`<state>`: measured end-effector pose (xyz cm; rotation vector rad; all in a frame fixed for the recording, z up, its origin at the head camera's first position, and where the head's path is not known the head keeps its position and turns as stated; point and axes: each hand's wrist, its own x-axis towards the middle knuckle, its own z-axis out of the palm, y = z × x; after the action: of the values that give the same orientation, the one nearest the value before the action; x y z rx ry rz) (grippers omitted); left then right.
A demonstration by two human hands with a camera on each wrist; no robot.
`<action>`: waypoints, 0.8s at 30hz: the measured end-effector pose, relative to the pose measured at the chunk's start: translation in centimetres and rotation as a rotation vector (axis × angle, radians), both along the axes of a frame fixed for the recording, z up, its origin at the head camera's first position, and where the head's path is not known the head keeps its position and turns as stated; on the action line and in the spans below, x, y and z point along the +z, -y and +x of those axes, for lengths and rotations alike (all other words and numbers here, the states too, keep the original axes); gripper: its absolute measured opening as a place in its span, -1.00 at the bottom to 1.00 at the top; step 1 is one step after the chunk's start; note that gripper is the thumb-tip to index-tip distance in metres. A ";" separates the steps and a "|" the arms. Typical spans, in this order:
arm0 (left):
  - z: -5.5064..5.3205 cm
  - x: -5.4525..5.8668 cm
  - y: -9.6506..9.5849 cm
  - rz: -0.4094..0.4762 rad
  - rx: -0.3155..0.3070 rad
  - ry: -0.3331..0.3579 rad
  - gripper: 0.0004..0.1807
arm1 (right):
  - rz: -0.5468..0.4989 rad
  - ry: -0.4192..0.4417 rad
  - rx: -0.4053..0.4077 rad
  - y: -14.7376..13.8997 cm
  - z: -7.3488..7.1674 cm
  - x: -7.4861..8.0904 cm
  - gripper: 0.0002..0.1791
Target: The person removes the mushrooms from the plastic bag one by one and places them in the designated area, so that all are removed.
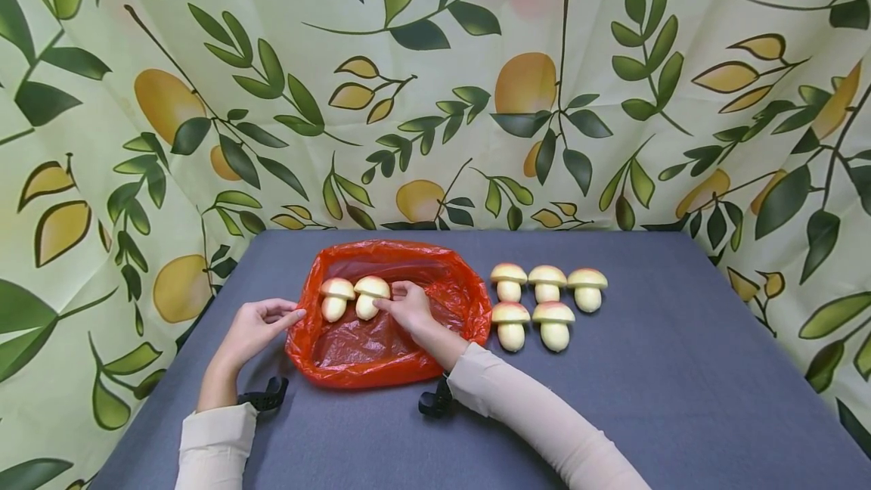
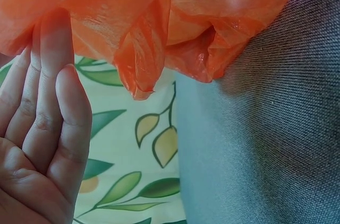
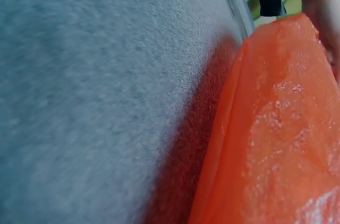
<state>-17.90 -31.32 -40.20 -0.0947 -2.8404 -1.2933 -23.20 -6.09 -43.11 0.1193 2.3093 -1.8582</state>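
An open red plastic bag (image 1: 361, 376) lies on the table with its rim rolled outward. Inside are two mushrooms with pale stems and yellowish caps: a left one (image 1: 335, 301) and a right one (image 1: 370, 297), side by side. My right hand (image 1: 411, 308) reaches over the bag's right side and pinches the right mushroom at its edge. At the bag's left rim is my left hand (image 1: 261, 327), its fingers fairly straight and their tips touching the plastic. The left wrist view shows those fingers (image 2: 48, 91) against the bag. In the right wrist view the bag (image 3: 281, 128) hides the right hand's fingers.
Right of the bag, several more mushrooms (image 1: 547, 283) stand in two rows on the grey table (image 1: 653, 384). A leaf-patterned cloth (image 1: 435, 97) hangs behind and along the sides. Each wrist wears a black strap mount (image 1: 267, 395).
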 end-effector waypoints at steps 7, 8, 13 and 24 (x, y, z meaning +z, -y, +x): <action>-0.1 0.0 -0.1 -0.005 0.012 0.010 -0.62 | -0.018 -0.002 -0.046 0.9 -0.7 -0.4 -0.41; -0.1 0.0 -0.1 -0.005 0.013 0.012 -0.62 | -0.019 -0.001 -0.050 1.0 -0.8 -0.5 -0.41; 0.0 0.0 -0.1 -0.004 0.016 0.019 -0.61 | -0.036 -0.002 -0.071 1.5 -1.1 -1.0 -0.39; -0.1 -0.1 -0.2 -0.010 0.011 0.025 -0.61 | -0.017 -0.080 -0.090 1.9 -1.4 -1.5 -0.37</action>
<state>-17.96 -31.13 -40.25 -0.0636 -2.8650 -1.2870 -24.59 -8.04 -44.60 0.1511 2.3768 -1.9597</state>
